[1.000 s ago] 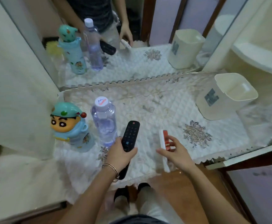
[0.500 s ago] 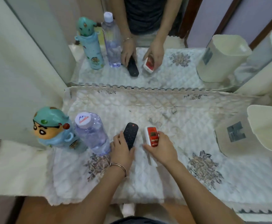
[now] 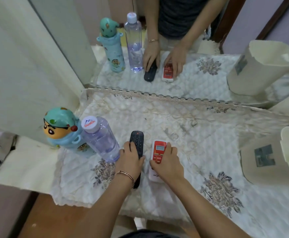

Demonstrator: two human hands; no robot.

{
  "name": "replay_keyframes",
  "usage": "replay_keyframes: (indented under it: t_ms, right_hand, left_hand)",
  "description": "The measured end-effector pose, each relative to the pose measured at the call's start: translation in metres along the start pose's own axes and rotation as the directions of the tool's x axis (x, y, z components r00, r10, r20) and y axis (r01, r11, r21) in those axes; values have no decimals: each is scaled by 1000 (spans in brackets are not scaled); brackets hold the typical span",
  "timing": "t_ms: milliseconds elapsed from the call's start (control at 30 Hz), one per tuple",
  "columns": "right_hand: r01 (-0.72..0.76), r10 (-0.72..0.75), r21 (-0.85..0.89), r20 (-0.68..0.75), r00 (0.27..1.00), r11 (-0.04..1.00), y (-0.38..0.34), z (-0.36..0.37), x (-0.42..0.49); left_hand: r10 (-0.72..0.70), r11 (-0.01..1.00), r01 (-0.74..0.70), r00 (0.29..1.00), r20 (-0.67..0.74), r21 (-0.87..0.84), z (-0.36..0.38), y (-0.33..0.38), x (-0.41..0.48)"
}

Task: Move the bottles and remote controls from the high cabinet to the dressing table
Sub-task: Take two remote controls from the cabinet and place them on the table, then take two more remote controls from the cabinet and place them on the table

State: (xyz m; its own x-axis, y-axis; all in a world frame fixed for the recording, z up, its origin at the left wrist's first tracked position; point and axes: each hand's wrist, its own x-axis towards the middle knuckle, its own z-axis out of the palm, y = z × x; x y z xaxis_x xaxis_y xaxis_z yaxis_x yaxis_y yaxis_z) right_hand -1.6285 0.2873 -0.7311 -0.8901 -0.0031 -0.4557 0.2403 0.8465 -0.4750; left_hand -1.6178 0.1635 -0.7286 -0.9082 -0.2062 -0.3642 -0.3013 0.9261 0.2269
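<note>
A black remote control (image 3: 137,141) lies flat on the dressing table's quilted white cloth (image 3: 183,127), and my left hand (image 3: 130,162) rests over its near half, fingers around it. Beside it on the right lies a red-and-white remote control (image 3: 159,150), gripped by my right hand (image 3: 166,164). To the left stand a clear water bottle (image 3: 100,140) with a white cap and a blue cartoon-character bottle (image 3: 63,129), both upright and touching each other.
A cream plastic bin (image 3: 267,162) stands at the table's right. A mirror (image 3: 192,48) along the back edge reflects the bottles, remotes and my arms. A white wall panel (image 3: 20,66) borders the left. Wooden floor (image 3: 54,217) shows below the front edge.
Both remotes have come down from tilted in my hands to lying flat on the cloth side by side. The view has moved closer over the table.
</note>
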Motion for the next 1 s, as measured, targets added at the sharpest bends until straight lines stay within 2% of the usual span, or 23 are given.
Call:
replay_keyframes:
  t_ms: [167,333,467,533,633,733,800,867,933,1000]
  right_hand:
    - [25,-26,42,17,1000,999,-4,2,2]
    - [28,-29,85,9,1000,996,1,-2,-2]
    - [-4,13,178,-51,999,984,16,-9,-19]
    - [-45,64,229,-77,995,972,28,-13,-36]
    - [-145,200,310,-153,968,940,51,-11,-73]
    - [-260,383,443,-215,898,858,76,6,-128]
    - [-336,531,544,-250,810,769,88,27,-174]
    - [-408,667,632,-240,706,659,98,60,-224]
    - [-485,789,707,-169,590,514,104,101,-274]
    - [-525,888,791,-52,456,316,102,145,-323]
  left_hand:
    - [16,1000,-16,1000,-4,-16,2,-4,-2]
    - [109,994,-109,994,9,-17,2,-12,-11]
    - [223,973,-224,974,-33,-55,-2,-16,-19]
    - [357,932,-361,930,-82,-37,-6,-18,-22]
    - [542,839,-543,840,-17,-36,-11,-17,-22]
    - [698,715,-679,709,101,-167,-8,-7,-29]
    - [788,613,-758,571,229,-222,1,0,-40]
    - [851,493,-830,397,344,-261,14,5,-57]
    - [855,428,-844,263,448,-323,37,2,-75]
    - [791,405,-862,163,590,-304,61,-5,-98]
